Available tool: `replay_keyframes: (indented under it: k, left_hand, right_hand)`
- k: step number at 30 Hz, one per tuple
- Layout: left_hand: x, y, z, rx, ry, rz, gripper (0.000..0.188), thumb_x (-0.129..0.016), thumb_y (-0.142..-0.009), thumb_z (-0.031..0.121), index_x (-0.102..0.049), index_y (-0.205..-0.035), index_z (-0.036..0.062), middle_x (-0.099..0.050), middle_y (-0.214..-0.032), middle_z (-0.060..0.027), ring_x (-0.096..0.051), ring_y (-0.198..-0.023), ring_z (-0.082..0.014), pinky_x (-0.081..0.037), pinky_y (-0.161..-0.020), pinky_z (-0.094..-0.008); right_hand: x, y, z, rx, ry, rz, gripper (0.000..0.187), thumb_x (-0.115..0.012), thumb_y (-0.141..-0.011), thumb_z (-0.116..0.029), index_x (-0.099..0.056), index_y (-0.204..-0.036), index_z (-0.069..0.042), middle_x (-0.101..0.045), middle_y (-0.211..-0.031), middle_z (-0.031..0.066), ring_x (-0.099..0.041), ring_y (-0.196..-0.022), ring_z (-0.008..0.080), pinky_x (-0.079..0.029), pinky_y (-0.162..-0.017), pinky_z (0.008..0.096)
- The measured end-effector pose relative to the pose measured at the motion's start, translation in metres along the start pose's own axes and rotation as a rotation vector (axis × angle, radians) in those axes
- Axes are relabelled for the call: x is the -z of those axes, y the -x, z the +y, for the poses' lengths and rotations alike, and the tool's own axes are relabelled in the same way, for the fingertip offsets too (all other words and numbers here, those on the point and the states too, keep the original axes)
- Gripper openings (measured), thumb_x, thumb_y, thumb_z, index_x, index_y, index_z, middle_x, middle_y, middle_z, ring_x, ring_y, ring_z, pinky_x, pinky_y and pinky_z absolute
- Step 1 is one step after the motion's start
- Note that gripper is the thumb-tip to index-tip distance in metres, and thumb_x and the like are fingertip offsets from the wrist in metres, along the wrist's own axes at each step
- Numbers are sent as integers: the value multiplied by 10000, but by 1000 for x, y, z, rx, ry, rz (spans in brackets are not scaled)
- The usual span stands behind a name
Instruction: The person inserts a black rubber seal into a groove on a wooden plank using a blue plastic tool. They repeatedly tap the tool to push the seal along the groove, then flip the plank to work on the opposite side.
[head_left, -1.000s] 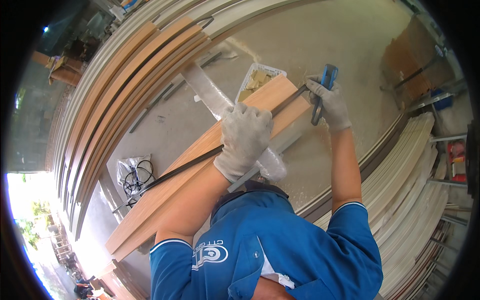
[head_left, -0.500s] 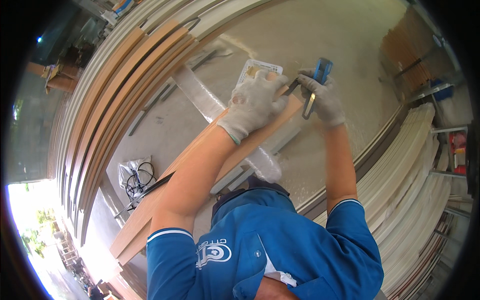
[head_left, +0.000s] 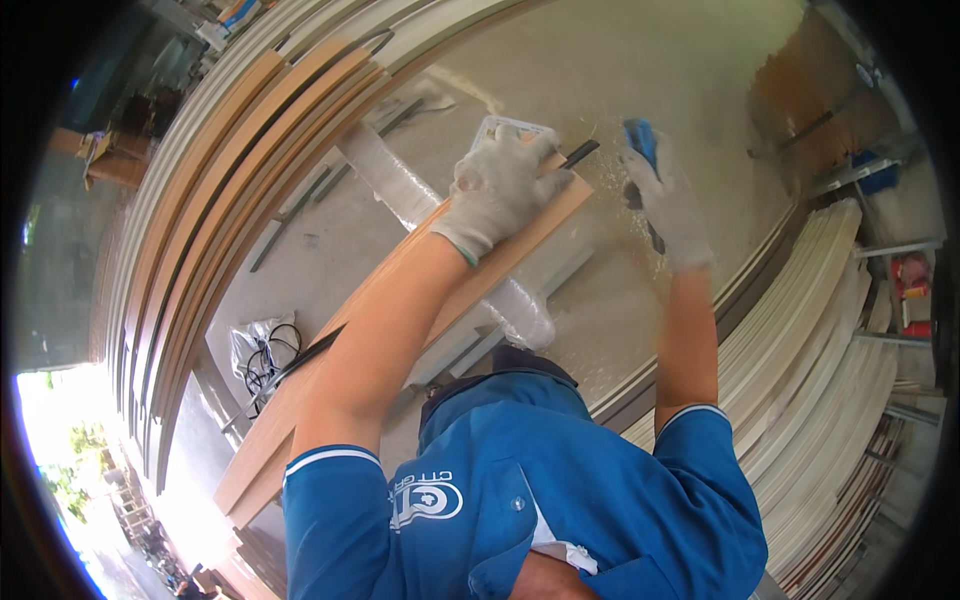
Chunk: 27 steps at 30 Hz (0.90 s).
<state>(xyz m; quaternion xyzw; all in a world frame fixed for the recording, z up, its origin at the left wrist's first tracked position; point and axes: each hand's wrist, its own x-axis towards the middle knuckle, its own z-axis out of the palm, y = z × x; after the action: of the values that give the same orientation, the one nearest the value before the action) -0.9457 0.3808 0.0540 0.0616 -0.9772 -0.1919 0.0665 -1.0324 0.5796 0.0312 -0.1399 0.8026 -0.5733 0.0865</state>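
My left hand (head_left: 497, 195), in a pale work glove, is wrapped over the end of a long light-brown wooden board (head_left: 400, 335). A black strip (head_left: 582, 153) pokes out past its fingers at the board's end. Farther down, a dark strip (head_left: 312, 352) lies along the board beside my forearm. To the right, apart from the board, my gloved right hand (head_left: 672, 205) is closed on a blue and dark utility knife (head_left: 641, 143). This hand is smeared by motion. Behind my left hand, a white plastic basket (head_left: 525, 128) shows only in part.
Long brown and pale profiles (head_left: 255, 140) lie stacked at the left. More pale profiles (head_left: 800, 330) fill a rack at the right. A plastic-wrapped bar (head_left: 385, 185) passes under the board. A bag with black cable (head_left: 265, 350) lies at the lower left, and light shavings (head_left: 605, 190) are scattered nearby.
My right hand and the utility knife have moved right, away from the board's end. More of the black strip now shows there. My left hand has kept its hold, shifting slightly left.
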Motion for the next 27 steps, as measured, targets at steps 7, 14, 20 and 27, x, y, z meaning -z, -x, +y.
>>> replay_keyframes:
  k: [7, 14, 20, 27]
  left_hand:
    - [61, 151, -68, -31, -14, 173, 566, -799, -799, 380, -638, -1251, 80, -645, -1188, -162, -615, -1087, -383, -497, -932, -458]
    - [73, 281, -108, 201, -292, 375, 266, -767, -815, 138, -656, -1035, 38, -641, -1032, -131, -608, -942, -349, -488, -840, -458]
    - [98, 294, -76, 557, 229, 210, 170, -737, -856, 100, -630, -969, 30, -632, -886, -140, -618, -788, -336, -506, -746, -421]
    - [93, 289, -84, 142, -119, 77, 118, -731, -861, 152, -677, -891, 52, -646, -803, -143, -630, -755, -342, -493, -696, -397]
  right_hand:
    - [25, 33, 7, 139, 207, -109, 406, -677, -967, -230, -559, -1315, -56, -629, -909, 61, -613, -713, 125, -514, -675, 311]
    - [27, 39, 19, 121, 165, -25, 385, -687, -958, -208, -588, -1294, -48, -671, -941, 115, -647, -810, 199, -518, -792, 309]
    - [13, 48, 3, 222, 315, 55, 358, -659, -980, -249, -599, -1272, -51, -701, -979, 127, -682, -854, 258, -527, -795, 356]
    - [-13, 72, -7, 451, 572, 192, 370, -659, -961, -291, -596, -1266, -91, -722, -983, 176, -704, -924, 358, -546, -817, 433]
